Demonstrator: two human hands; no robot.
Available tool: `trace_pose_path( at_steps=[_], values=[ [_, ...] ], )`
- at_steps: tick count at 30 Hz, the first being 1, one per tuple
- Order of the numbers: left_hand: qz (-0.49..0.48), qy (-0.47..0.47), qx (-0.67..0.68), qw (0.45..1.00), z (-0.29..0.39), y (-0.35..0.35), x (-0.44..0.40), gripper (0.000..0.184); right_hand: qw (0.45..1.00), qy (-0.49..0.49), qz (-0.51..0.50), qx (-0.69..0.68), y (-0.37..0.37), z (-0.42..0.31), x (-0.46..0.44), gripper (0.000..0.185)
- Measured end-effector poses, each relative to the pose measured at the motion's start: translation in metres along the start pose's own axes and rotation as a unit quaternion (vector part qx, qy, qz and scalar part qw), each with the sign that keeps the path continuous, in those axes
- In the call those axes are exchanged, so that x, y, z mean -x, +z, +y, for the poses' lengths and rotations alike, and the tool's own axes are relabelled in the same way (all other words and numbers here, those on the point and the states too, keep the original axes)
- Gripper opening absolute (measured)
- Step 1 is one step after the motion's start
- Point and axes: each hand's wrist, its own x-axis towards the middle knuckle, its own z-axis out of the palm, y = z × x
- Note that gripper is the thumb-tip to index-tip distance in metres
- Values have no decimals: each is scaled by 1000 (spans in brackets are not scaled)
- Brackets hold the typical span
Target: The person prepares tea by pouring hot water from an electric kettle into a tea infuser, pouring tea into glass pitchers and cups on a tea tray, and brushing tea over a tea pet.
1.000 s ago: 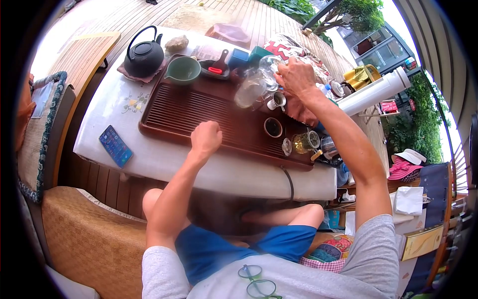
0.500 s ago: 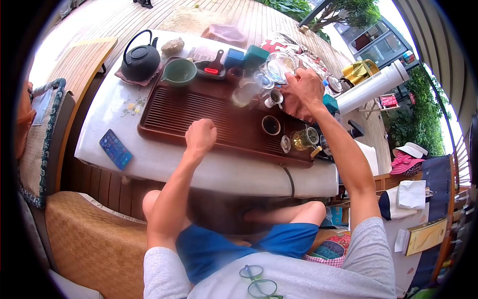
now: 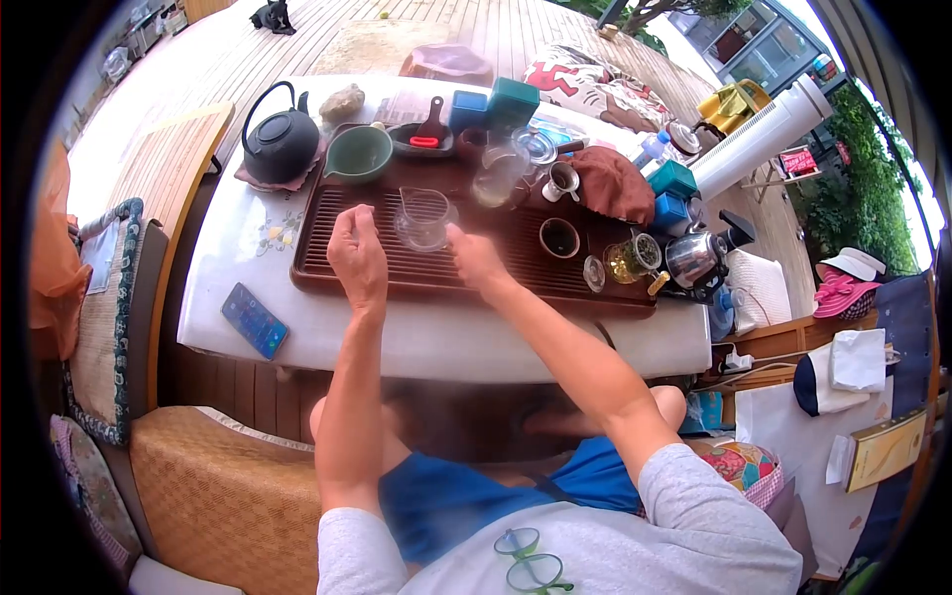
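Observation:
My right hand (image 3: 474,260) is closed around the handle side of a clear glass pitcher (image 3: 424,223), over the slatted brown tea tray (image 3: 337,233). Just left of the pitcher, my left hand (image 3: 358,256) is raised with its fingers pressed together; what it holds, if anything, is hidden. A green pouring bowl (image 3: 359,154) sits behind my left hand. To the right on the tray are a frosted glass vessel (image 3: 499,180), a small metal strainer cup (image 3: 561,181), a cup of dark contents (image 3: 559,238) and a glass pot of yellow liquid (image 3: 631,260).
A black iron kettle (image 3: 282,145) stands at the table's back left, and a phone (image 3: 255,320) lies at the front left. A brown cloth (image 3: 612,184), a steel kettle (image 3: 692,260) and a white cylinder (image 3: 759,139) are on the right. Behind stand blue and green boxes (image 3: 512,102).
My right hand has come from the back right to the tray's middle with the glass pitcher. My left hand has turned upward and shifted slightly left. The camera view has shifted.

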Motion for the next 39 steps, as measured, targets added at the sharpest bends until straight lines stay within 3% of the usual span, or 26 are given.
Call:
trace_pose_path(
  at_steps=[4,10,11,12,14,16,18,19,20,24,25,33,36,39],
  values=[
    [-12,29,-3,1000,-6,3,1,25,999,17,-38,1,21,9,-11,53],
    [-28,17,18,999,-10,2,-1,24,948,-116,16,295,5,11,-4,59],
    [-29,11,24,999,-10,2,-1,24,928,-136,60,341,-6,10,-3,65],
    [-29,6,31,999,-10,1,-1,23,917,-149,128,346,-18,-1,5,59],
    [-27,-19,37,999,-3,0,1,24,871,-269,281,300,-51,-5,1,47],
    [-29,-31,41,998,-1,0,3,25,822,-302,386,291,-83,-13,-13,47],
    [-39,-29,45,998,-1,2,4,25,798,-324,378,341,-106,-5,-43,46],
    [-41,-26,52,997,-1,4,5,24,901,-224,267,258,-110,-11,-47,44],
    [-40,-21,59,997,-2,6,5,24,969,-118,143,165,-111,-17,-50,43],
    [-34,-7,48,998,-6,7,1,24,988,-131,59,53,-97,-16,-57,37],
    [-34,-11,53,998,-6,7,0,24,990,-131,37,-37,-92,-19,-52,32],
    [-48,-29,76,996,-6,7,1,24,978,-164,102,-76,-120,-17,1,34],
    [-56,-26,75,995,-4,10,3,24,962,-202,77,-166,-133,-29,13,35],
    [-63,-13,55,996,-5,14,6,24,965,-175,73,-181,-118,-39,18,35]
  ],
)
